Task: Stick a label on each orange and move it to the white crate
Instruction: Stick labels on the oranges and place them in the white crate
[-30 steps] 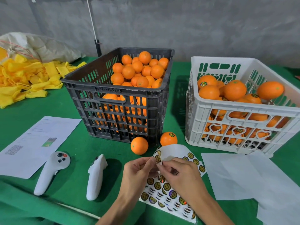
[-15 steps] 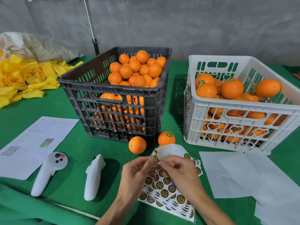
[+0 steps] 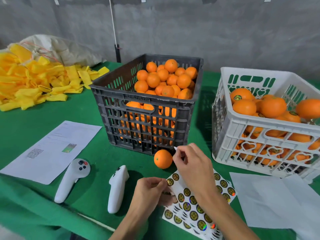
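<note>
While pinching a small label [image 3: 175,148] beside the loose orange [image 3: 163,159] (right hand [image 3: 191,164], fingers curled). Holding down the sticker sheet [image 3: 195,203], left hand [image 3: 152,193] fingers curled on its edge.

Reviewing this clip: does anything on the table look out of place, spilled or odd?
Mostly orderly. One loose orange sits on the green table outside the black crate, beside the right hand. Yellow foam sleeves lie strewn in a heap at far left.
</note>
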The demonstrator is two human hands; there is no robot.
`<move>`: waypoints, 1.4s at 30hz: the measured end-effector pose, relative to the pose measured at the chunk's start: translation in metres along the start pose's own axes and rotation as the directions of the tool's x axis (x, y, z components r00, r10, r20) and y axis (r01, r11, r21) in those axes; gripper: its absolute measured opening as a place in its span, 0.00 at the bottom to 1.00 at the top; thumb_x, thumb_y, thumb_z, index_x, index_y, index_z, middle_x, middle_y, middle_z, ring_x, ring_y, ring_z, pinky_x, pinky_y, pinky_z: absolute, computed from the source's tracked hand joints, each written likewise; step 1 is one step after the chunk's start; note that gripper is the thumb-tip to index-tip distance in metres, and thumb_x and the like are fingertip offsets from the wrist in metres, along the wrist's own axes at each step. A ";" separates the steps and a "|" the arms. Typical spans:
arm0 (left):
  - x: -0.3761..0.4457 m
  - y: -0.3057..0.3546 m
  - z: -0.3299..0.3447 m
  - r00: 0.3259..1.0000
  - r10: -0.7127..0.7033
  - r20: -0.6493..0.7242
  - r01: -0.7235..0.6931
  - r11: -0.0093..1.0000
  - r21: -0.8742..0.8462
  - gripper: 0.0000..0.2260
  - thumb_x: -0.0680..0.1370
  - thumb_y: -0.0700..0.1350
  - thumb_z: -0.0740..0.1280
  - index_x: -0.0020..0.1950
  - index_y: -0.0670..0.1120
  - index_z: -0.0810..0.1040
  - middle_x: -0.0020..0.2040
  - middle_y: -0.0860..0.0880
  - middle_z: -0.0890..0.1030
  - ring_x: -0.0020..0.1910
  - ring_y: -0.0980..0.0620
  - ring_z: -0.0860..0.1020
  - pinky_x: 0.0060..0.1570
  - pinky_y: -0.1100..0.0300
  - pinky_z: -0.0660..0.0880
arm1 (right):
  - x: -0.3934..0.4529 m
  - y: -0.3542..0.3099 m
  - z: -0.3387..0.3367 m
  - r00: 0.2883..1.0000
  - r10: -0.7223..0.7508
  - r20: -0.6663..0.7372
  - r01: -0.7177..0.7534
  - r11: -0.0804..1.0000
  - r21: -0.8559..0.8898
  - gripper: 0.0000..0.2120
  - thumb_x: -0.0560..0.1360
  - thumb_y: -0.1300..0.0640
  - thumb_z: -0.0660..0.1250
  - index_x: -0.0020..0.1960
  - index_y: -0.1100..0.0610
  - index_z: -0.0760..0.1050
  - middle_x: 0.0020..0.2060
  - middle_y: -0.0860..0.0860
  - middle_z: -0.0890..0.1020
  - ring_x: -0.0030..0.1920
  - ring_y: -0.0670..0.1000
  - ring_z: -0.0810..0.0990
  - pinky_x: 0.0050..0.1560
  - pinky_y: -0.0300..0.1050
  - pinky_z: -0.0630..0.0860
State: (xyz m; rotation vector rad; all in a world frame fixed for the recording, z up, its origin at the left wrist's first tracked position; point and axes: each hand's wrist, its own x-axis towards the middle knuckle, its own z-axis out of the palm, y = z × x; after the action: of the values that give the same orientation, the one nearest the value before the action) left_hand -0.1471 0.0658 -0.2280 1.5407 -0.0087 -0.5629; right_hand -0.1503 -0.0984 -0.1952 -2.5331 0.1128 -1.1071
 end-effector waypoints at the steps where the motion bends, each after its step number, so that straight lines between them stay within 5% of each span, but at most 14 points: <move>1: 0.000 0.002 -0.004 1.000 -0.004 0.006 0.004 0.999 0.046 0.12 0.84 0.41 0.67 0.46 0.38 0.85 0.39 0.39 0.87 0.36 0.41 0.87 0.35 0.56 0.83 | 0.005 -0.006 0.011 0.983 -0.182 -0.020 0.177 0.974 -0.139 0.04 0.75 0.61 0.70 0.42 0.55 0.77 0.36 0.48 0.74 0.30 0.49 0.69 0.28 0.41 0.67; 3: 0.000 0.003 -0.010 1.000 0.023 -0.009 -0.022 0.992 0.128 0.12 0.85 0.43 0.66 0.47 0.39 0.84 0.36 0.40 0.86 0.32 0.42 0.86 0.33 0.56 0.83 | 0.009 -0.009 0.029 0.926 -0.371 0.062 0.374 0.890 -0.260 0.09 0.69 0.66 0.75 0.41 0.58 0.76 0.36 0.53 0.73 0.30 0.51 0.68 0.28 0.43 0.65; 6: 0.005 0.002 -0.022 0.990 0.113 -0.081 -0.084 0.951 0.298 0.09 0.85 0.48 0.66 0.49 0.45 0.82 0.33 0.44 0.85 0.27 0.44 0.81 0.28 0.57 0.78 | -0.008 -0.001 0.046 0.889 -0.388 0.243 0.451 0.830 -0.328 0.19 0.59 0.65 0.81 0.48 0.59 0.81 0.42 0.55 0.80 0.33 0.53 0.77 0.33 0.45 0.73; 9: 0.014 0.000 -0.026 0.957 0.242 -0.160 -0.173 0.919 0.355 0.03 0.84 0.48 0.67 0.53 0.52 0.80 0.36 0.49 0.85 0.25 0.52 0.78 0.28 0.55 0.78 | -0.020 0.004 0.049 0.875 -0.356 0.328 0.460 0.821 -0.338 0.20 0.70 0.57 0.77 0.60 0.58 0.80 0.49 0.54 0.80 0.38 0.54 0.78 0.39 0.47 0.75; 12: 0.027 0.003 -0.024 0.840 0.521 -0.152 -0.368 0.753 0.545 0.09 0.83 0.47 0.69 0.62 0.56 0.77 0.59 0.54 0.79 0.45 0.58 0.81 0.46 0.55 0.83 | -0.018 0.003 0.040 0.889 -0.360 0.283 0.434 0.859 -0.271 0.14 0.84 0.50 0.61 0.64 0.55 0.79 0.48 0.51 0.77 0.40 0.53 0.76 0.41 0.48 0.74; 15: 0.047 0.009 -0.019 0.801 0.590 0.102 -0.428 0.444 0.787 0.21 0.84 0.50 0.66 0.76 0.61 0.69 0.79 0.52 0.60 0.64 0.51 0.76 0.60 0.52 0.80 | -0.009 0.015 0.019 0.973 -0.187 0.136 0.212 0.955 -0.208 0.13 0.83 0.51 0.61 0.61 0.54 0.81 0.48 0.50 0.78 0.40 0.50 0.76 0.37 0.45 0.76; 17: 0.055 0.010 -0.013 0.815 0.553 0.174 -0.420 0.357 0.834 0.23 0.84 0.52 0.66 0.79 0.61 0.66 0.83 0.53 0.52 0.68 0.48 0.76 0.64 0.52 0.79 | -0.002 0.032 0.006 0.992 0.083 0.092 -0.048 0.940 -0.338 0.14 0.82 0.48 0.62 0.61 0.54 0.80 0.56 0.52 0.78 0.44 0.51 0.80 0.37 0.46 0.80; 20: 0.061 0.003 -0.008 0.823 0.546 0.160 -0.368 0.297 0.881 0.27 0.82 0.50 0.69 0.81 0.58 0.66 0.84 0.50 0.50 0.68 0.44 0.77 0.66 0.53 0.78 | -0.001 0.052 0.002 0.890 0.381 0.251 -0.193 0.813 -0.549 0.27 0.82 0.35 0.53 0.70 0.51 0.74 0.69 0.53 0.72 0.58 0.54 0.81 0.48 0.47 0.81; 26: 0.066 -0.001 -0.002 0.829 0.547 0.116 -0.367 0.376 0.851 0.36 0.79 0.40 0.74 0.81 0.58 0.63 0.76 0.43 0.64 0.70 0.40 0.73 0.70 0.49 0.74 | -0.015 0.064 0.017 0.806 0.423 0.415 -0.202 0.855 -0.478 0.42 0.78 0.29 0.54 0.81 0.54 0.52 0.71 0.52 0.73 0.68 0.54 0.74 0.61 0.48 0.76; 30: 0.041 0.023 0.005 0.771 0.622 0.135 -0.453 0.387 0.803 0.35 0.76 0.44 0.78 0.79 0.59 0.68 0.73 0.44 0.69 0.66 0.44 0.77 0.61 0.50 0.81 | -0.009 0.055 -0.011 0.872 0.385 0.302 -0.291 0.904 -0.313 0.40 0.77 0.29 0.58 0.81 0.49 0.54 0.70 0.50 0.73 0.66 0.51 0.75 0.61 0.43 0.75; 33: 0.018 0.063 0.035 0.572 0.792 0.213 -0.660 0.291 0.692 0.34 0.73 0.47 0.80 0.77 0.60 0.71 0.71 0.48 0.71 0.60 0.55 0.77 0.50 0.63 0.81 | 0.019 0.043 -0.057 0.972 0.233 0.030 -0.230 0.969 -0.089 0.40 0.75 0.34 0.69 0.80 0.52 0.62 0.68 0.52 0.76 0.66 0.51 0.77 0.60 0.44 0.78; 36: 0.006 0.122 0.081 0.426 0.875 0.232 -0.779 0.224 0.585 0.33 0.77 0.52 0.74 0.80 0.62 0.65 0.73 0.56 0.67 0.62 0.67 0.68 0.54 0.75 0.68 | 0.059 0.051 -0.115 0.946 0.082 -0.315 -0.111 0.991 -0.075 0.38 0.75 0.41 0.74 0.77 0.59 0.68 0.66 0.56 0.78 0.65 0.54 0.78 0.60 0.47 0.79; 38: 0.009 0.164 0.118 0.396 0.892 0.218 -0.814 0.232 0.532 0.31 0.80 0.53 0.71 0.81 0.62 0.62 0.76 0.57 0.64 0.66 0.64 0.67 0.61 0.72 0.67 | 0.085 0.070 -0.156 0.911 0.062 -0.408 -0.147 0.973 -0.179 0.37 0.75 0.42 0.74 0.77 0.59 0.67 0.65 0.57 0.79 0.64 0.56 0.78 0.60 0.49 0.78; 42: 0.030 0.222 0.193 0.433 0.823 0.368 -0.805 0.169 0.569 0.30 0.82 0.47 0.70 0.82 0.56 0.63 0.79 0.50 0.64 0.75 0.47 0.68 0.72 0.50 0.71 | 0.106 0.119 -0.213 0.871 0.252 -0.421 -0.384 0.885 -0.265 0.37 0.74 0.43 0.74 0.78 0.55 0.66 0.64 0.56 0.79 0.63 0.58 0.75 0.60 0.54 0.74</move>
State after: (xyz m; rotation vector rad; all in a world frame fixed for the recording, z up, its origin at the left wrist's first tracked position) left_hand -0.1137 -0.1400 -0.0192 1.9537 -1.1388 0.4575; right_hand -0.2220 -0.2964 -0.0328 -2.4121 0.8727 -1.5191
